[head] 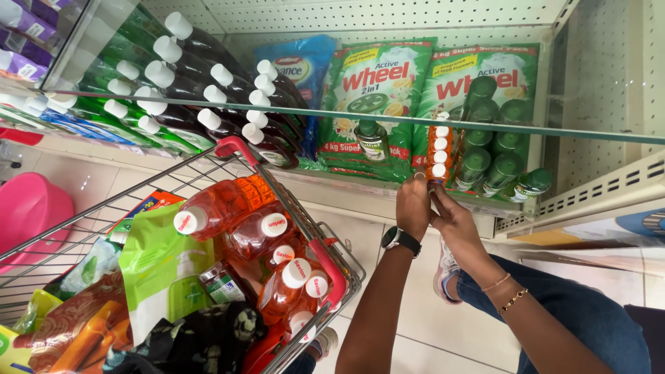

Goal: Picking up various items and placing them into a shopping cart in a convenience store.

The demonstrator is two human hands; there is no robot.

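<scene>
A wire shopping trolley (228, 149) stands near left, loaded with orange bottles (228, 204) lying on their sides so they fit. On the far shelf (388, 197), green detergent bags (377, 76) lean at the back, leaving the front edge for a row of small orange bottles (439, 149). Both the left hand (414, 206) and the right hand (450, 215) meet at the nearest bottle of that row, fingers curled around it.

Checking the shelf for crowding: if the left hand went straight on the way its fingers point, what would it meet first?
Probably the row of orange bottles that the left hand already touches at the front.
</scene>
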